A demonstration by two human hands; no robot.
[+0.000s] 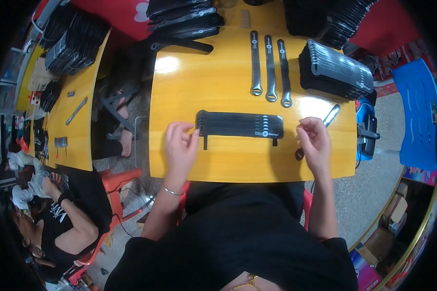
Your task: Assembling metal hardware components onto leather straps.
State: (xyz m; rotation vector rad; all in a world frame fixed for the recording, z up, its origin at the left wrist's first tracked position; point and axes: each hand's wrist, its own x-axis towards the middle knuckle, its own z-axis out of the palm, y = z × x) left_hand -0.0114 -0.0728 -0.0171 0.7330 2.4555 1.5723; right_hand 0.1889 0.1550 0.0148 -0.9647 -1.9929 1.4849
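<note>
A fan of overlapping black straps (238, 124), with light printing near the right end, lies flat on the yellow table in front of me. At its left end is my left hand (181, 145), fingers loosely bent and apart, fingertips close to the straps' edge. My right hand (316, 144) hovers to the right of the fan with thumb and fingers half curled, nothing visible between them. Partly hidden beneath that hand is a single loose strap (331, 115). Two short dark tabs stick out below the fan.
Three straps with ringed ends, one of them a black strap (270, 68), lie farther back. A thick bundle (335, 68) stands at the right. More black piles (187, 19) sit at the back. To the left, a person (68, 208) works beside another yellow table (77, 131).
</note>
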